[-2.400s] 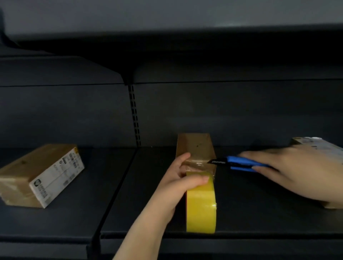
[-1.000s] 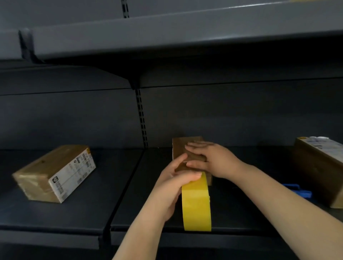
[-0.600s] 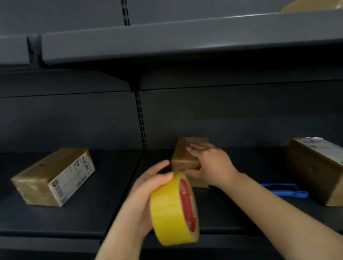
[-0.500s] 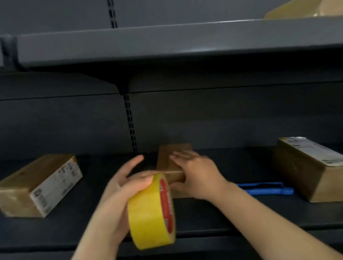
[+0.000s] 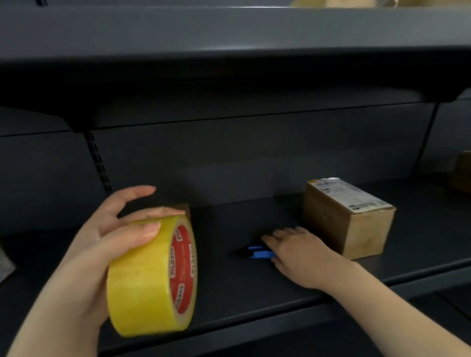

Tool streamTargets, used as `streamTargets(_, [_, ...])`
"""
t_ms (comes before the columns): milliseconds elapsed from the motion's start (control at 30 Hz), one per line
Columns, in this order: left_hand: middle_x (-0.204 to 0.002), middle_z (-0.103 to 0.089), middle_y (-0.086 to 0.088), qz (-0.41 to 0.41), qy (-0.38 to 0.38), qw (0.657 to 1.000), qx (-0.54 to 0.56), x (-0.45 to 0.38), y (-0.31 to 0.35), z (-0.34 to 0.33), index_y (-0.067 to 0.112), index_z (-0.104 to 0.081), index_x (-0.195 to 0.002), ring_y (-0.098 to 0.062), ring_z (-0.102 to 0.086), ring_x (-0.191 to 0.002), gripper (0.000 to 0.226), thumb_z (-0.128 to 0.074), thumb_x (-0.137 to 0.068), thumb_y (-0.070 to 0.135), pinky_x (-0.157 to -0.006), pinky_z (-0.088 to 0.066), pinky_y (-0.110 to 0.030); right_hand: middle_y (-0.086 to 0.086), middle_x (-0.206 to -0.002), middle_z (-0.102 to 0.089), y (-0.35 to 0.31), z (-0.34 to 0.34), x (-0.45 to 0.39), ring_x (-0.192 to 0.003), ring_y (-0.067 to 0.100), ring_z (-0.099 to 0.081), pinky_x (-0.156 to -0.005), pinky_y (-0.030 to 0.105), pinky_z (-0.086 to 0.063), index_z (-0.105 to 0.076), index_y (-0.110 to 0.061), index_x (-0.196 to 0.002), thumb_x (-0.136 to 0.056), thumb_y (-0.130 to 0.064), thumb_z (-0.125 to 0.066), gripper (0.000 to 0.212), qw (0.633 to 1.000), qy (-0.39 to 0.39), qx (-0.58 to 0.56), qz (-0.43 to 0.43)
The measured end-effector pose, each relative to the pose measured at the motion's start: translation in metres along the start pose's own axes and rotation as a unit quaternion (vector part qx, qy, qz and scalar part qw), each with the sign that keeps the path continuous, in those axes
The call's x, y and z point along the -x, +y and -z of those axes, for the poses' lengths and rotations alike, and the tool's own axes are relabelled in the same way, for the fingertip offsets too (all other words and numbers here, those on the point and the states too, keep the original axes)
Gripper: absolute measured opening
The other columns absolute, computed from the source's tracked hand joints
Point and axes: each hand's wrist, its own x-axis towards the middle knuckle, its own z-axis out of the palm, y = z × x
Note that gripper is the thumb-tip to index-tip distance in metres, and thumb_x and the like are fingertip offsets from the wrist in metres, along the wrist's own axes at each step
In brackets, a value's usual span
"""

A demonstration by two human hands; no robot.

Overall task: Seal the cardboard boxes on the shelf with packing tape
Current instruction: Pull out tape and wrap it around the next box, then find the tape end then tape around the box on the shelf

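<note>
My left hand [image 5: 102, 244] holds a yellow roll of packing tape [image 5: 150, 275] with a red core label in the air before the shelf. Behind the roll, only a corner of the small cardboard box [image 5: 184, 207] shows. A blue cutter [image 5: 257, 252] lies on the dark shelf [image 5: 242, 293]. My right hand [image 5: 300, 254] lies on the cutter's right end with the fingers stretched over it; whether it grips is hidden. A labelled cardboard box [image 5: 349, 221] stands just right of that hand.
Another box [image 5: 462, 173] sits on the shelf bay at the far right. The white label of a box [image 5: 5, 265] shows at the left edge. An upper shelf [image 5: 229, 38] overhangs the space, with more cardboard [image 5: 331, 3] on top of it.
My left hand lifted the tape roll off the small box. My right hand left that box and moved right onto the blue cutter. My view swung to the right.
</note>
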Motion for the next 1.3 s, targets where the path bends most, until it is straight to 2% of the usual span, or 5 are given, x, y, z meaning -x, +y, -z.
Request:
streamTargets(367, [-0.082,-0.072,0.006,-0.004,0.053,0.962,-0.266,-0.033,-0.016,-0.117,0.048,-0.049,-0.097,-0.011,-0.065,-0.077,0.062,-0.079,-0.043,0.039,-0.067,-0.049,-0.03,-0.023,-0.091,-0.049,0.141,0.041,0.106,-0.087,-0.018,-0.048,-0.064,0.011,-0.038,-0.032,-0.041,-0.136,-0.085,-0.051,-0.042,0.052,0.816,0.45,-0.339,-0.125])
streamTargets(733, [-0.127,-0.052,-0.006,0.206,-0.015,0.782,-0.588,-0.097,-0.079,-0.209,0.02,-0.031,-0.138,-0.025,-0.052,-0.111,0.083,-0.066,-0.064,0.034,-0.082,-0.045,-0.033,0.012,-0.132,-0.043,0.246,-0.066,0.061,-0.116,0.031,-0.046,-0.088,0.038,-0.046,-0.036,-0.012,-0.138,-0.095,-0.033,-0.043,0.049,0.924,-0.001,-0.169,-0.342])
streamTargets(1033, [-0.139,-0.035,-0.006,0.067,0.018,0.76,-0.646,-0.091,-0.074,-0.212,0.02,-0.028,-0.137,-0.028,-0.04,-0.122,0.071,-0.061,-0.078,0.043,-0.092,-0.046,-0.038,0.001,-0.146,-0.04,0.187,-0.027,0.077,-0.133,0.019,-0.036,-0.099,0.026,-0.028,-0.032,-0.019,-0.144,-0.071,-0.073,-0.035,0.091,0.83,0.199,-0.483,-0.196])
streamTargets(1200, [-0.128,-0.053,0.002,0.111,0.113,0.982,-0.101,-0.059,-0.06,-0.264,0.03,-0.038,-0.134,-0.011,-0.049,-0.111,0.061,-0.053,-0.08,0.055,-0.101,-0.038,-0.035,-0.016,-0.118,-0.057,0.147,-0.024,0.081,-0.097,-0.009,-0.052,-0.078,0.006,-0.037,-0.052,-0.048,-0.113,-0.058,-0.08,-0.026,0.068,0.741,0.125,-0.637,-0.171])
streamTargets(1300, [-0.113,-0.067,-0.007,0.263,0.085,0.921,0.275,-0.045,-0.062,-0.296,0.021,-0.055,-0.123,-0.025,-0.061,-0.104,0.06,-0.061,-0.07,0.049,-0.093,-0.046,-0.044,-0.016,-0.14,-0.041,0.124,-0.027,0.076,-0.123,0.003,-0.039,-0.099,0.022,-0.039,-0.033,-0.05,-0.133,-0.071,-0.078,-0.033,0.069,0.807,0.197,-0.549,-0.096])
